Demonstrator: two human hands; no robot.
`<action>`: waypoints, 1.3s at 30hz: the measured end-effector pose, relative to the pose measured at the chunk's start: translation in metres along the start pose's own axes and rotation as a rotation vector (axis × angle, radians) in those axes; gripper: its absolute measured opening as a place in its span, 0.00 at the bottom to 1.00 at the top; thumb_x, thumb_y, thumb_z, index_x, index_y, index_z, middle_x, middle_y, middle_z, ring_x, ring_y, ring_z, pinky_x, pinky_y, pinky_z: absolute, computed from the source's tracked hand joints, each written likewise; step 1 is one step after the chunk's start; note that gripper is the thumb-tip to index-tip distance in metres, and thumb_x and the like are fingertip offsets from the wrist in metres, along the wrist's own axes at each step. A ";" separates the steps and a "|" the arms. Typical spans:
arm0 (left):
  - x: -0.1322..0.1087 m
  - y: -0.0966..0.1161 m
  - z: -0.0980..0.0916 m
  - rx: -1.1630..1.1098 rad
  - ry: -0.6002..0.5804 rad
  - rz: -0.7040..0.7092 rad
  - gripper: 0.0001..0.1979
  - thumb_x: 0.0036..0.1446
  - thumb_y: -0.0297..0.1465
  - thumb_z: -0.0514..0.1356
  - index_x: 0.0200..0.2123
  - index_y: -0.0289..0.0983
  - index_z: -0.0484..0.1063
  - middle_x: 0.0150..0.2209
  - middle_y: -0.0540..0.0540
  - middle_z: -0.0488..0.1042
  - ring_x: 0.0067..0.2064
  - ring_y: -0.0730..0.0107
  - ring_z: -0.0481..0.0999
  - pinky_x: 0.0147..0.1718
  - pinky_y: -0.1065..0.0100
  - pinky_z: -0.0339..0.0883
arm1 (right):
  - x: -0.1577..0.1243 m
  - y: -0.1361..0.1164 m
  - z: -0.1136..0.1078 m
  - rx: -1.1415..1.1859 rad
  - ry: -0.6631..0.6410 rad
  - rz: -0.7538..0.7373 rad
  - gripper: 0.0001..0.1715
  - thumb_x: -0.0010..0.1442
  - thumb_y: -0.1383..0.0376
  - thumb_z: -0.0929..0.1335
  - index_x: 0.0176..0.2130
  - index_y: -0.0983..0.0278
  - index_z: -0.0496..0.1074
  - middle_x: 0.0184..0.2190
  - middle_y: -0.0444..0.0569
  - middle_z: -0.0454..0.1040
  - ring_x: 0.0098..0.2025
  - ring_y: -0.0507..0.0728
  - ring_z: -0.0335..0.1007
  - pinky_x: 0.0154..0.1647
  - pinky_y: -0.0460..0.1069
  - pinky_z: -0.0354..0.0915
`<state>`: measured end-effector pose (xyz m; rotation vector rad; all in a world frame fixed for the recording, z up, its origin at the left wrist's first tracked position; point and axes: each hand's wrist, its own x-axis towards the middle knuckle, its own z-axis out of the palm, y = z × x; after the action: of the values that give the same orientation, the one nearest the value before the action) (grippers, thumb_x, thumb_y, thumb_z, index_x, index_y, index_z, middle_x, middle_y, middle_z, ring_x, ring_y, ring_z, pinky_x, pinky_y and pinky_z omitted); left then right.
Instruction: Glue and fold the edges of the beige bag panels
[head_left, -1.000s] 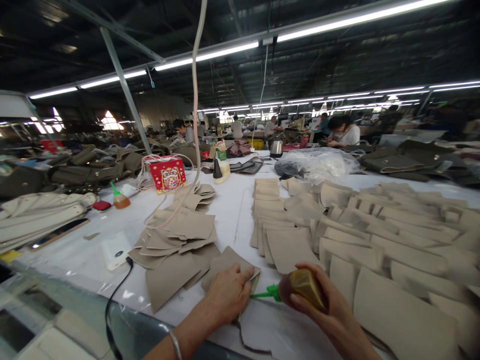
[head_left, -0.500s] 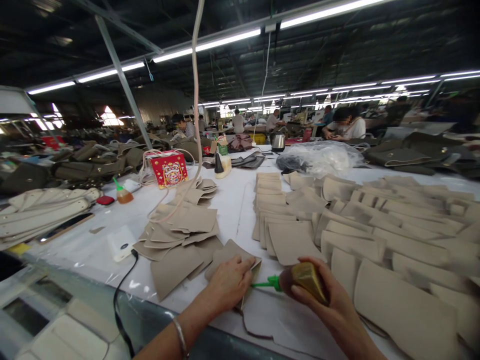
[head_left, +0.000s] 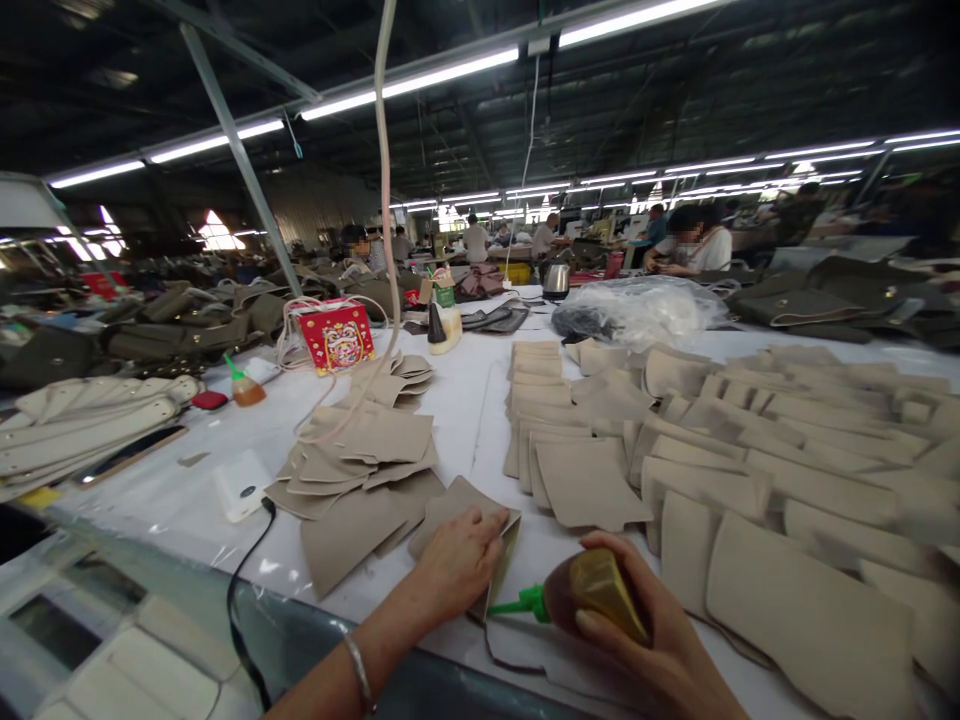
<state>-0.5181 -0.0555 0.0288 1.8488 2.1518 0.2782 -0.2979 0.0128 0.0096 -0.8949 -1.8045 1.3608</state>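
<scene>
My left hand (head_left: 459,562) lies on a taupe leather piece (head_left: 459,497) near the table's front edge, its fingers spread over the surface. The piece's right edge is folded or raised. In my right hand (head_left: 637,610) is a bottle (head_left: 596,590) of amber liquid with a green nozzle, held on its side. The nozzle tip (head_left: 499,608) points left, at the lower right edge of the piece; whether it touches cannot be made out.
A loose pile of taupe pieces (head_left: 360,480) lies to the left, overlapping rows (head_left: 585,480) to the right. Farther left are a white device (head_left: 244,487) with a black cable and another glue bottle (head_left: 246,388). A hose hangs overhead; people sit behind.
My right hand has moved the bottle slightly left and toward me, so the nozzle tip is lower along the piece's edge. My left hand has barely moved.
</scene>
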 end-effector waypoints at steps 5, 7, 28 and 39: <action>0.000 0.000 0.001 0.012 0.001 -0.008 0.24 0.65 0.33 0.41 0.61 0.46 0.60 0.45 0.44 0.72 0.44 0.60 0.75 0.43 0.62 0.66 | 0.010 0.003 -0.008 -0.158 0.056 -0.035 0.30 0.53 0.50 0.71 0.51 0.58 0.62 0.41 0.48 0.73 0.40 0.62 0.72 0.44 0.54 0.66; 0.000 -0.001 0.001 0.012 0.002 0.000 0.24 0.65 0.33 0.41 0.61 0.47 0.61 0.44 0.44 0.72 0.43 0.60 0.75 0.43 0.62 0.66 | 0.012 0.004 -0.011 -0.208 0.104 -0.047 0.31 0.54 0.50 0.70 0.52 0.58 0.62 0.43 0.48 0.73 0.41 0.62 0.72 0.46 0.55 0.65; 0.005 -0.004 0.004 -0.018 0.024 0.023 0.23 0.64 0.32 0.43 0.58 0.49 0.65 0.42 0.44 0.73 0.43 0.58 0.76 0.43 0.60 0.68 | 0.016 0.009 -0.012 -0.410 0.201 -0.268 0.26 0.57 0.51 0.69 0.52 0.56 0.62 0.46 0.49 0.71 0.44 0.62 0.72 0.47 0.54 0.68; 0.005 -0.001 0.005 -0.048 0.031 0.014 0.23 0.63 0.32 0.44 0.58 0.48 0.66 0.42 0.44 0.74 0.42 0.58 0.77 0.44 0.59 0.68 | 0.013 -0.001 -0.010 -0.220 0.214 -0.089 0.28 0.53 0.50 0.71 0.50 0.57 0.65 0.39 0.46 0.75 0.39 0.62 0.73 0.42 0.53 0.67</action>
<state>-0.5185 -0.0515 0.0234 1.8448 2.1339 0.3605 -0.2958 0.0284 0.0148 -1.0208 -1.8259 0.9847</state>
